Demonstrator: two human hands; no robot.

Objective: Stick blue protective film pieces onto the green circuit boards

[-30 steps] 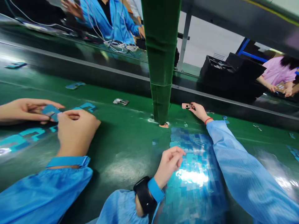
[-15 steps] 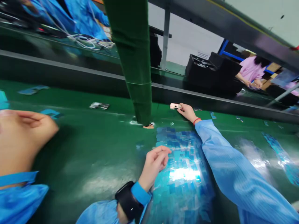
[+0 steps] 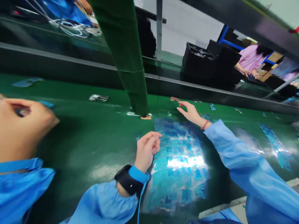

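Note:
My right hand [image 3: 192, 113], with a red cord at its wrist, reaches to the back of the green surface with thumb and fingers apart. Just beyond its fingertips lies a small flat reddish part [image 3: 174, 99] with a cut-out. My left hand [image 3: 147, 147], wearing a blue wrist strap [image 3: 139, 175] and a black watch-like band [image 3: 126, 179], is closed with thumb and fingertips pressed together. Whatever it may hold is too small to make out. To its right spreads a sheet of overlapping shiny blue film pieces [image 3: 177, 183].
At left a co-worker's curled hand [image 3: 28, 127] hangs near the surface. A green-wrapped post [image 3: 130, 62] rises behind my hands, a small orange-brown piece [image 3: 146, 117] at its foot. A silvery part [image 3: 99, 98] lies left of it. Further back are black bins [image 3: 198, 59] and a person in pink [image 3: 253, 57].
My right hand has let go of the small part, which now lies at the back, and drawn slightly right with its fingers opened. My left hand stays closed.

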